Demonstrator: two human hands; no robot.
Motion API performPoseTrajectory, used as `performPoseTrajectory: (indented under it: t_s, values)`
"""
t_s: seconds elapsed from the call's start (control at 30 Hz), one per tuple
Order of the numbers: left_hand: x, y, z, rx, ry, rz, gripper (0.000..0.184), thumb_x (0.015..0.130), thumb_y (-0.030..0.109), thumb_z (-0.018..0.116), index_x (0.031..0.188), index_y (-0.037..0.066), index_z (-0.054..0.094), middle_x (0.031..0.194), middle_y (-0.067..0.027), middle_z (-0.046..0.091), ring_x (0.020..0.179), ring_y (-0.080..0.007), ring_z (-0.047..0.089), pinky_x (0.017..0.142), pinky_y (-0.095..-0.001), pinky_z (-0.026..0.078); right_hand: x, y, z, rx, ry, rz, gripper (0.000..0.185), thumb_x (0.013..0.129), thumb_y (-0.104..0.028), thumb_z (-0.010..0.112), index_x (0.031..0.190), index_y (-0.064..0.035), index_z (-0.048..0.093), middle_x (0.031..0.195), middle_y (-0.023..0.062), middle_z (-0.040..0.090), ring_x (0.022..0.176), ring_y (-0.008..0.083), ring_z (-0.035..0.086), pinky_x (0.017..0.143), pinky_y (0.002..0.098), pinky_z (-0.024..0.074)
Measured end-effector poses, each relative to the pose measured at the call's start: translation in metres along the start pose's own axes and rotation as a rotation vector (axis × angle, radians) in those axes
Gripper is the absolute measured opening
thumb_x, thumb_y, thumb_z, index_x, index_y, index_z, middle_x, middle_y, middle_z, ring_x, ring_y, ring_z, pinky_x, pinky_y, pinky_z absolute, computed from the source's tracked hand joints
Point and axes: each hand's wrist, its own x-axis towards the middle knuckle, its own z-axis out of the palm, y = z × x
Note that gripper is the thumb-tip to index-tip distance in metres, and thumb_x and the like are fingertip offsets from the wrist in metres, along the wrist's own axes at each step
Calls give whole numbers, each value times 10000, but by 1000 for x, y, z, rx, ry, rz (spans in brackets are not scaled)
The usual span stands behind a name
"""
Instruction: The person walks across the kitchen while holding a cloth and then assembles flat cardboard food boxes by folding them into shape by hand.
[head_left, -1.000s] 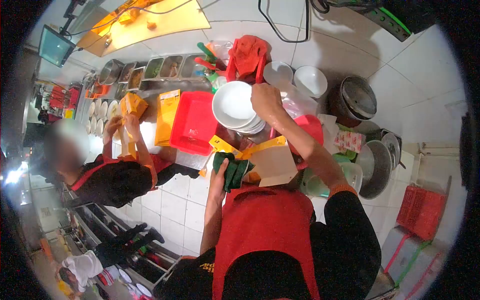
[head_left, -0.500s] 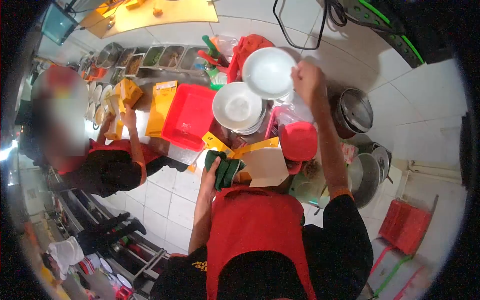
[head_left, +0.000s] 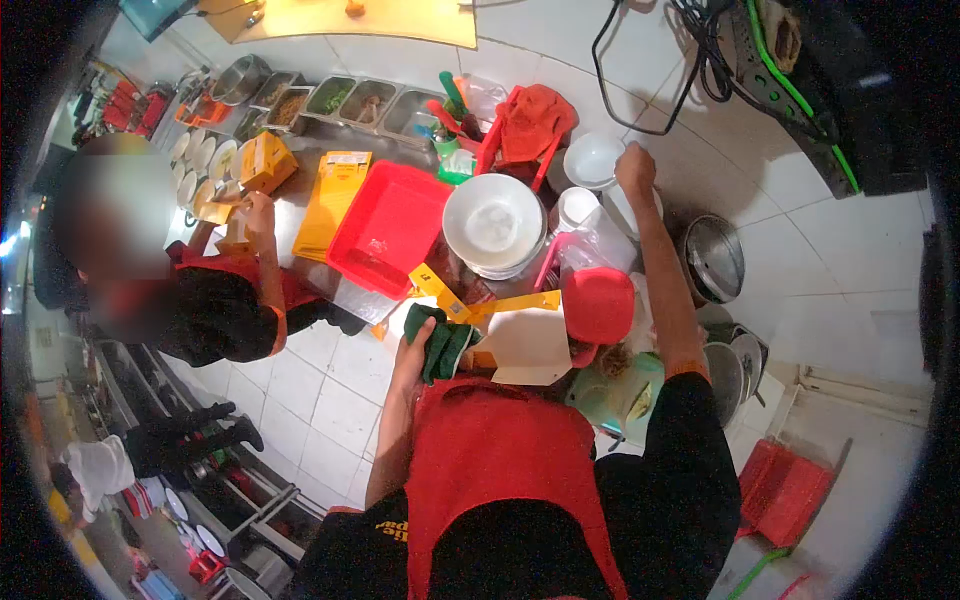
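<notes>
My right hand (head_left: pixel 636 170) is reached out at the back right, its fingers closed at the rim of a small white bowl (head_left: pixel 592 160). Just below that hand, another white dish is partly covered by my wrist. My left hand (head_left: pixel 416 340) grips a folded dark green cloth (head_left: pixel 438 342) in front of my apron. A stack of white bowls (head_left: pixel 493 222) stands between my hands, beyond the cloth. White cups (head_left: pixel 578 207) sit right of the stack, beside a clear plastic bag (head_left: pixel 598 245).
A red tray (head_left: pixel 388 230) lies left of the bowls, with yellow flat cartons (head_left: pixel 333 205) beyond it. An open carton (head_left: pixel 530 345) and a red container (head_left: pixel 598 305) stand near my apron. A co-worker's hand (head_left: pixel 260 220) handles cartons at left. Pots (head_left: pixel 712 258) stand at right.
My right hand has moved slightly, and the bowl beside it now looks smaller and farther right than the large one it held. My left hand keeps the cloth. The view has shifted a little.
</notes>
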Motion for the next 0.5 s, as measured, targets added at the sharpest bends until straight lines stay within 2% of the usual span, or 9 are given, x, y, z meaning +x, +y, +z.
performPoseTrajectory:
  t_s: [0.07,0.13,0.2,0.3,0.37,0.43,0.5]
  values:
    - [-1,-1,-5,-5,20,-17,474,963,352,660,1253,-14,584,1113,-116,684,939,-181,682,801,-301,560,-5,-9,7,5,33,22,135,824,-65,616,845,25,715,909,243,706,866,414,706,781,478,575]
    - [-1,-1,-12,-13,44,-32,475,962,357,660,1249,-14,584,1112,-119,684,933,-182,683,795,-300,562,-2,-7,31,14,9,-17,138,818,-90,626,870,26,680,913,254,694,886,438,684,791,503,556]
    - [-2,-1,-18,-15,18,-60,472,992,303,608,1338,2,495,1216,-185,665,1072,-272,683,929,-367,562,-2,-4,49,20,-22,-54,166,812,-115,636,896,27,645,918,266,681,905,462,663,800,528,537]
    - [-8,3,-21,-39,30,-55,499,995,304,601,1365,4,451,1221,-191,656,1074,-289,682,925,-382,573,-7,2,71,3,-25,-79,180,817,-110,627,920,36,648,924,273,679,904,470,661,808,525,537]
    - [-11,4,-23,-76,22,-56,516,997,309,598,1379,8,425,1223,-193,650,1079,-299,679,920,-394,581,-5,15,95,144,-72,117,207,812,-136,689,877,60,692,969,274,695,950,440,683,814,500,545]
    - [-16,5,-22,-141,69,-16,423,986,321,618,1240,-13,568,1137,-162,701,960,-239,715,802,-349,604,-16,18,89,189,-107,143,234,824,-154,686,912,62,681,978,279,693,957,450,677,816,506,540]
    - [-15,1,-30,-149,77,-32,421,989,316,615,1244,-15,557,1124,-162,704,963,-244,715,810,-342,603,-30,22,75,227,-150,163,261,836,-171,683,947,65,670,987,284,691,964,460,672,819,511,535]
